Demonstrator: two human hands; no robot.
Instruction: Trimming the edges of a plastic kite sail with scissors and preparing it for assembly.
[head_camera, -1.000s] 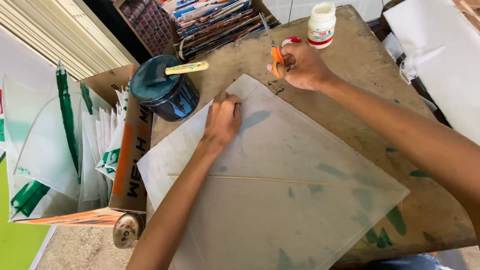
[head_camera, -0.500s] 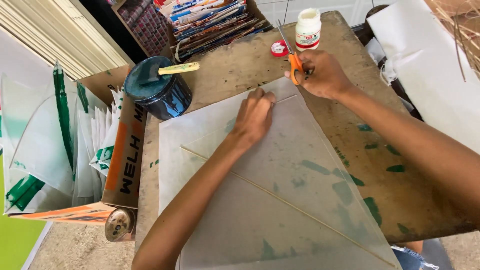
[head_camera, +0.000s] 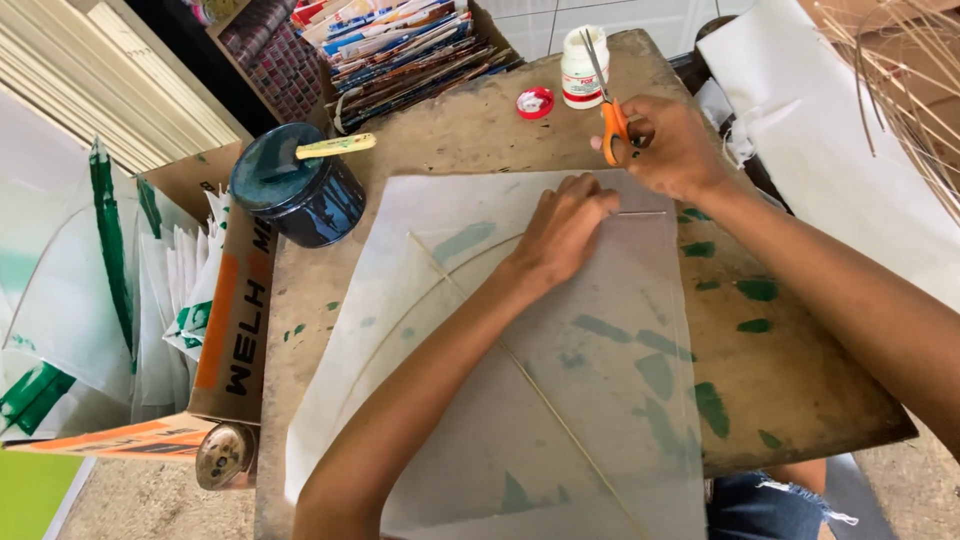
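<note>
2 hands (head_camera: 565, 232) (head_camera: 670, 145), scissors (head_camera: 612, 112), kite paper (head_camera: 540, 350) edge

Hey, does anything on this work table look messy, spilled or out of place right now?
Yes. Green paint smears stain the wooden table beside the translucent kite sheet. The white glue bottle stands uncapped, its red cap lying apart. The left hand presses the sheet; the right hand holds orange scissors.

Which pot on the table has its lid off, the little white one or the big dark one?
The small white bottle near the scissors: its red cap lies beside it. The big dark tin is covered.
</note>
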